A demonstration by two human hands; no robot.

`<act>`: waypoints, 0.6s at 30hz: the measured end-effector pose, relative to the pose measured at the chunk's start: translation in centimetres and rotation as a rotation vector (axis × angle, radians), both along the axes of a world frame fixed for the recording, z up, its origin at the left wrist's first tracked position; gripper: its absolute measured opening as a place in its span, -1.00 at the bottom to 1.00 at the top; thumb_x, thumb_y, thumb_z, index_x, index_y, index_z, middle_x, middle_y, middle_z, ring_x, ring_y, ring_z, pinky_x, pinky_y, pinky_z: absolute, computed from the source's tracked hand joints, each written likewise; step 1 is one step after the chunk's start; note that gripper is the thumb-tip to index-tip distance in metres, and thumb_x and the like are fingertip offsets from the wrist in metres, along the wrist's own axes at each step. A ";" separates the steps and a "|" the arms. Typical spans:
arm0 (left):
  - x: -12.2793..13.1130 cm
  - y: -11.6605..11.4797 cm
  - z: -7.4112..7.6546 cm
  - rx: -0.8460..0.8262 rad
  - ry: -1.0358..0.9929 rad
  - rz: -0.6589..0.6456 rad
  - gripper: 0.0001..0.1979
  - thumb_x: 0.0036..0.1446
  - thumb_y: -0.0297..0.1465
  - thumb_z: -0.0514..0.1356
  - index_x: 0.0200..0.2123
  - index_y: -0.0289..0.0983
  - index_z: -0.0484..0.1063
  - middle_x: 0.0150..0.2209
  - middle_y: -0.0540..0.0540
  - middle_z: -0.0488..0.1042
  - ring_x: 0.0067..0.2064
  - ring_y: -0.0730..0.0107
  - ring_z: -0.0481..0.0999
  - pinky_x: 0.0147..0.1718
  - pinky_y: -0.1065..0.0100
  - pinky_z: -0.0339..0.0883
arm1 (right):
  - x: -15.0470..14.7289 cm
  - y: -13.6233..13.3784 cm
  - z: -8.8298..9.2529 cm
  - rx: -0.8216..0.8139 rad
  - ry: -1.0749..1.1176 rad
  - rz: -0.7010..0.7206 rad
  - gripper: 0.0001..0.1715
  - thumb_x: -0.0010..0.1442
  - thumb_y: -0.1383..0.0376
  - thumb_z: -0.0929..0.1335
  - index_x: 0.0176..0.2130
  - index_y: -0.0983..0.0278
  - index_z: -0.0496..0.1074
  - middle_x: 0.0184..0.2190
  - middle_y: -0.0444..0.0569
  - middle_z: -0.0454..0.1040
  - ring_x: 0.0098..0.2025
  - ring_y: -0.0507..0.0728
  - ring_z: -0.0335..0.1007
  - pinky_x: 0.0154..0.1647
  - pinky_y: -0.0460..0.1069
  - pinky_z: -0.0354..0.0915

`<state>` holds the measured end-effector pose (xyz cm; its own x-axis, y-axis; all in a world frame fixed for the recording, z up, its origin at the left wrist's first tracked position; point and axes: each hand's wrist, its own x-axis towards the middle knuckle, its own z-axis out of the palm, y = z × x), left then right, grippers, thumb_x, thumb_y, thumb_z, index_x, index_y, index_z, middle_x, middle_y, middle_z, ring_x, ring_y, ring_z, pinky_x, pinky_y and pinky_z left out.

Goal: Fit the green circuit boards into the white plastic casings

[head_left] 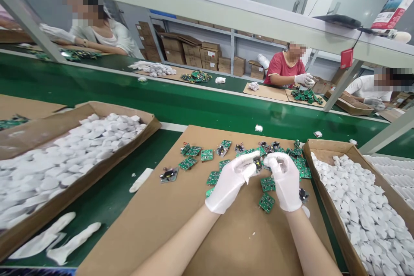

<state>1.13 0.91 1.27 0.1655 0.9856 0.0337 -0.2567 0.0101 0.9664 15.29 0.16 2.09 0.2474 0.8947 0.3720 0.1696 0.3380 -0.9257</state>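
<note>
Both my hands wear white gloves and meet above a cardboard sheet (pixel 168 215). My left hand (pixel 229 179) is closed on a small circuit board (pixel 257 164), gripped between thumb and fingers with its dark component side showing. Close beside that board, my right hand (pixel 285 181) is pinched shut; something white may be at its fingertips, but glove and object blend together. Several green circuit boards (pixel 266 202) lie scattered under and around my hands, some with the green side up, others with components up, such as one board (pixel 168 174) at the left.
Cardboard trays of white pieces flank the sheet, a left tray (pixel 129 155) and a right tray (pixel 318 168). White gloves (pixel 74 241) lie at lower left. Behind runs a green conveyor belt (pixel 207 114). Beyond it, co-workers sit, one in a red shirt (pixel 280 69). A metal frame crosses above.
</note>
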 end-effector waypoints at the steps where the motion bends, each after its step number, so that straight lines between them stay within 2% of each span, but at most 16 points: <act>1: 0.0 0.0 0.0 0.017 0.057 0.016 -0.55 0.06 -0.26 0.31 0.02 -0.29 0.52 0.02 -0.24 0.55 -0.05 0.08 0.55 -0.07 0.16 0.48 | 0.0 -0.1 0.0 -0.002 0.004 -0.007 -0.85 0.14 0.21 0.38 -0.35 0.24 0.49 -0.39 -0.07 0.56 -0.32 0.10 0.47 -0.24 -0.01 0.38; 5: 0.0 -0.3 0.2 0.074 0.191 0.030 -0.57 0.09 -0.34 0.24 0.06 -0.28 0.48 -0.11 -0.18 0.61 -0.27 0.26 0.57 -0.33 0.33 0.48 | -0.2 -0.2 0.0 -0.064 0.009 -0.006 -0.82 0.12 0.19 0.37 -0.43 0.25 0.47 -0.43 -0.07 0.55 -0.35 0.09 0.46 -0.30 -0.03 0.35; 8: 0.1 -0.5 0.2 0.106 0.211 0.034 -0.54 0.08 -0.37 0.23 0.08 -0.30 0.45 -0.07 -0.19 0.59 -0.23 0.25 0.58 -0.41 0.38 0.47 | -0.2 -0.1 0.2 -0.133 0.040 0.017 -0.77 0.08 0.16 0.39 -0.47 0.26 0.45 -0.47 -0.07 0.54 -0.41 0.08 0.43 -0.40 -0.04 0.30; 12: 0.1 -0.5 -0.1 0.139 0.243 0.067 -0.54 0.06 -0.39 0.24 0.07 -0.28 0.46 0.05 -0.19 0.53 -0.10 0.18 0.58 -0.22 0.30 0.50 | 0.1 0.0 0.4 -0.155 0.038 0.038 -0.74 0.04 0.15 0.41 -0.52 0.27 0.41 -0.51 -0.08 0.52 -0.46 0.06 0.36 -0.46 -0.06 0.23; 18: 0.1 -0.4 -0.6 0.192 0.225 0.168 -0.61 -0.03 -0.38 0.32 -0.06 -0.21 0.57 0.01 -0.16 0.57 0.05 0.06 0.52 0.04 0.16 0.42 | 0.2 0.3 -0.1 -0.125 0.005 0.092 -0.70 0.03 0.13 0.41 -0.55 0.26 0.34 -0.59 -0.15 0.41 -0.55 0.00 0.21 -0.56 -0.09 0.15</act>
<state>1.25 0.56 0.64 0.0258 0.9790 0.2022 -0.0197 -0.2017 0.9792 15.49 0.50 1.99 0.1641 0.9530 0.2547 0.1383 0.2334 -0.9625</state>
